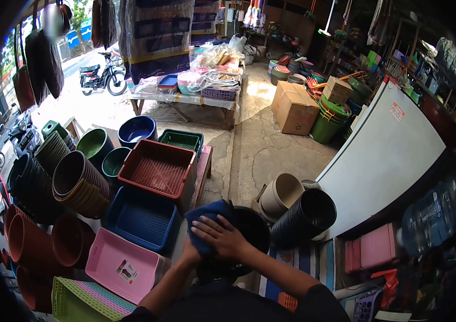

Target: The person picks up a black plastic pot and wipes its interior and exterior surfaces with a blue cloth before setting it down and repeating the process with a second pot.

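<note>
A large white flat-sided panel (pixel 389 139) leans across the right. Beyond the floor stands a wooden table (pixel 222 103) loaded with plastic goods. Nearer, a tall stack of round dark plastic pots (pixel 308 214) tilts to the right of the work, and a rectangular reddish-brown plastic basket (pixel 158 166) sits to its left. Directly before the person is a round black plastic bucket (pixel 254 229), its opening partly visible. A bunched dark blue cloth (pixel 201 214) lies at the bucket's left side, apparently against it. The right hand (pixel 222 236) has its grip curled over the cloth; the left hand (pixel 190 252) is mostly hidden beneath, so its grip cannot be told. The step in hand looks like wiping; another stroke would call for firm cloth contact and a steadied bucket.
</note>
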Motion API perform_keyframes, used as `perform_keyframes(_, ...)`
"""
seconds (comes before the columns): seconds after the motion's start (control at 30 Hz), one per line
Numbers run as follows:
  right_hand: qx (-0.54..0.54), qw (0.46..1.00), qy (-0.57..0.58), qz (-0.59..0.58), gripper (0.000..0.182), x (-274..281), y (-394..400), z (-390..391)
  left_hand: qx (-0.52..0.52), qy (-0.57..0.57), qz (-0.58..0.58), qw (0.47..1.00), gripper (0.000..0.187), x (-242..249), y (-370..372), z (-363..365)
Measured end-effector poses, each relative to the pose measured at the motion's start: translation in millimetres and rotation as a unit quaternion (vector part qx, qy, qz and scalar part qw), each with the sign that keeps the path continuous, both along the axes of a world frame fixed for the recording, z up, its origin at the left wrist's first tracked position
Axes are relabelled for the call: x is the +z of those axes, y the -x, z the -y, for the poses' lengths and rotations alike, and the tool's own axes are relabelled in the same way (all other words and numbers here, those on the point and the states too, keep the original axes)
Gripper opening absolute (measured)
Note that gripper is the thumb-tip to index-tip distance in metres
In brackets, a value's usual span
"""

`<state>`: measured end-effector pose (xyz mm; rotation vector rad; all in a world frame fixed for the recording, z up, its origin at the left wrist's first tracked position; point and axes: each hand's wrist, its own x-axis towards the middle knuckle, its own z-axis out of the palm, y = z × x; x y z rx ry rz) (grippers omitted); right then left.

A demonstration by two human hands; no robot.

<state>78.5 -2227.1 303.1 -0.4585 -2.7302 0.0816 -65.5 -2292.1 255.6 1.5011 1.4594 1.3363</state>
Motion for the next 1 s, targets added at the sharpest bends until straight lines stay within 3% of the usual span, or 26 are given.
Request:
perform_keyframes(0.07,-0.027,0.998,-0.058,-0.016,0.08,-10,-1,-20,0.01,0.113,0.31,0.944,0.06,9,-1,3)
perform_keyframes(0.1,-0.054,0.992,-0.111,-0.03,0.078,-12,-4,-25,0.018,0.084,0.24,0.967,0.059,4,4,3)
perform_keyframes(0.13,-0.053,0.992,-0.109,-0.029,0.078,-8,-9,-31,0.019,0.087,0.241,0.967,0.059,-3,11,3)
perform_keyframes(0.2,-0.146,0.988,-0.003,-0.041,0.063,-1,-22,-43,0.014,0.12,0.22,0.968,0.059,-5,21,2)
perform_keyframes(0.23,-0.145,0.989,-0.003,-0.04,0.063,-3,-27,-45,0.016,0.12,0.221,0.968,0.059,-1,22,3)
perform_keyframes(0.3,-0.241,0.962,0.073,-0.109,0.06,-13,-37,-49,0.042,0.111,0.251,0.961,0.056,10,25,5)
perform_keyframes(0.47,-0.286,0.939,0.121,-0.144,0.063,-48,-62,-34,0.064,0.092,0.266,0.958,0.048,-14,27,8)
perform_keyframes(0.63,-0.268,0.949,0.104,-0.129,0.064,-31,-73,-26,0.058,0.146,0.302,0.94,0.041,-37,34,12)
perform_keyframes(0.7,-0.214,0.963,0.153,-0.058,0.056,-10,-71,-28,0.05,0.148,0.018,0.988,0.034,-27,41,4)
perform_keyframes(0.73,-0.218,0.961,0.155,-0.062,0.056,-6,-65,-32,0.045,0.15,0.014,0.988,0.034,-15,41,-4)
perform_keyframes(0.8,-0.102,0.986,0.133,0.022,0.049,-4,-49,-33,-0.079,0.17,-0.142,0.972,0.031,35,32,-20)
perform_keyframes(0.87,-0.112,0.983,0.141,0.042,0.046,6,-38,-32,-0.083,0.144,-0.109,0.98,0.029,17,27,-30)
perform_keyframes(0.9,-0.114,0.981,0.146,0.065,0.044,10,-36,-32,-0.093,0.131,-0.036,0.986,0.029,13,26,-33)
perform_keyframes(0.93,-0.118,0.981,0.143,0.061,0.044,6,-38,-35,-0.101,0.116,0.037,0.987,0.029,11,26,-35)
perform_keyframes(1.0,-0.126,0.986,0.112,0.0,0.048,-2,-42,-39,-0.084,0.133,0.058,0.986,0.031,7,28,-34)
